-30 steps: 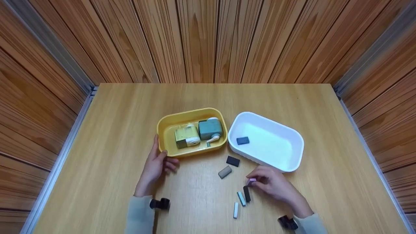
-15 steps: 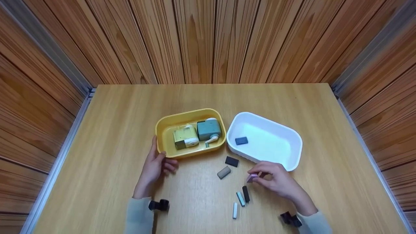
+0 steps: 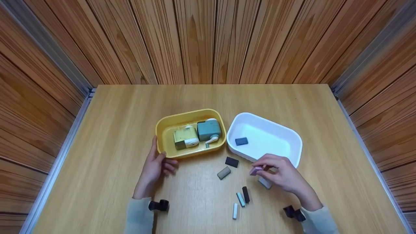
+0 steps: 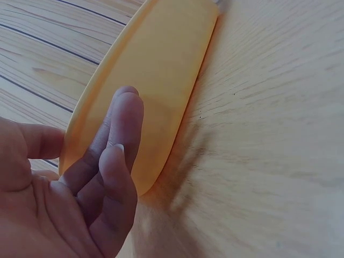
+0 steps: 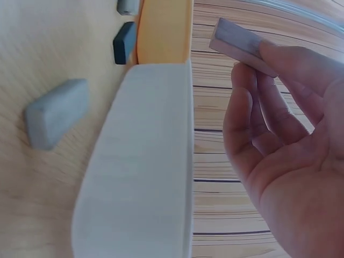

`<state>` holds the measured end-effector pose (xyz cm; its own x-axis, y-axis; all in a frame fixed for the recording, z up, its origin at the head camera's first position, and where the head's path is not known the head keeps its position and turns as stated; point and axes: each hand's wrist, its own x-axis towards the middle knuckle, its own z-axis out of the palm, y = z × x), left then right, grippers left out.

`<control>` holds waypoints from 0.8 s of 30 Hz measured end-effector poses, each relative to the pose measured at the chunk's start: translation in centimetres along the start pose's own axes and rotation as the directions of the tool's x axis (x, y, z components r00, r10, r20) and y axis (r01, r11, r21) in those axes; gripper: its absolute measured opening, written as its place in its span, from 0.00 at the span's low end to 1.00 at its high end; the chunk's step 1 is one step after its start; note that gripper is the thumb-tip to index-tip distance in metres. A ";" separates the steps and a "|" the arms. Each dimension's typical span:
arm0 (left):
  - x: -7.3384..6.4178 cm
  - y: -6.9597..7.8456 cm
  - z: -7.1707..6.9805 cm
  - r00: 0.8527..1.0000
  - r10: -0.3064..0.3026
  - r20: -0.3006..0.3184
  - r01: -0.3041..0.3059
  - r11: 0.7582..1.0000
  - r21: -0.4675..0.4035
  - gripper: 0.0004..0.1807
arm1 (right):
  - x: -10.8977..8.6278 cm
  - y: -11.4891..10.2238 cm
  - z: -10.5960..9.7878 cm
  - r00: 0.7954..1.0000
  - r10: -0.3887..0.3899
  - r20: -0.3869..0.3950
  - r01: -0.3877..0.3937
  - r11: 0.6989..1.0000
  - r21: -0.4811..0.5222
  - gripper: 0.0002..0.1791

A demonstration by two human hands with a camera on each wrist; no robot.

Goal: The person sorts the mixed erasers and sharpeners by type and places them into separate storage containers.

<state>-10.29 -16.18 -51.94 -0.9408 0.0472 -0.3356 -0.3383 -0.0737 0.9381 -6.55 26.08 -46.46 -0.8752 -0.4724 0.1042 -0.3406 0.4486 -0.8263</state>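
Observation:
In the head view my left hand (image 3: 156,165) holds the near-left corner of a yellow tray (image 3: 162,143), thumb at its rim; several fingers hang loosely outside the wall (image 4: 161,97). Inside lie a yellow-green pencil sharpener (image 3: 185,136) and a teal one with a white crank (image 3: 209,130). My right hand (image 3: 281,172) pinches a small pink eraser (image 3: 255,171) between thumb and fingertips, raised by the near side of a white tray (image 3: 289,136). The right wrist view has the same eraser (image 5: 242,45) above rim height. A dark blue eraser (image 3: 241,141) lies in the white tray.
Loose on the tabletop are a black eraser (image 3: 232,162), a grey-brown one (image 3: 224,173), a slim black one (image 3: 245,194), a light blue one (image 3: 240,199), a white one (image 3: 235,211) and a pale grey one (image 3: 265,182) beneath my right hand. Wood-panelled walls (image 3: 195,42) border the table.
My right hand has lifted the pink eraser off the table and carried it up and slightly right towards the white tray, uncovering the pale grey eraser. The left hand stays at the yellow tray.

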 end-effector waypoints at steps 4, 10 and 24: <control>-0.1 0.2 0.0 1.000 -0.003 0.001 0.003 1.000 0.005 0.37 | 0.2 -0.1 -0.6 1.000 -0.004 -0.018 0.004 1.000 -0.006 0.11; -0.1 0.2 0.0 1.000 -0.014 0.005 0.014 1.000 0.006 0.37 | 0.6 -0.2 -1.2 0.998 -0.031 -0.046 0.030 0.999 -0.030 0.11; -0.1 -0.1 0.0 1.000 0.004 0.002 -0.004 1.000 0.019 0.37 | 2.0 -3.9 -3.0 0.998 -0.032 -0.060 0.027 0.997 -0.078 0.10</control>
<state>-10.19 -16.21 -51.98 -0.9422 0.0488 -0.3314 -0.3338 -0.0548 0.9410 -8.01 25.66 -41.42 -0.8830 -0.4401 0.1632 -0.3897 0.4936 -0.7775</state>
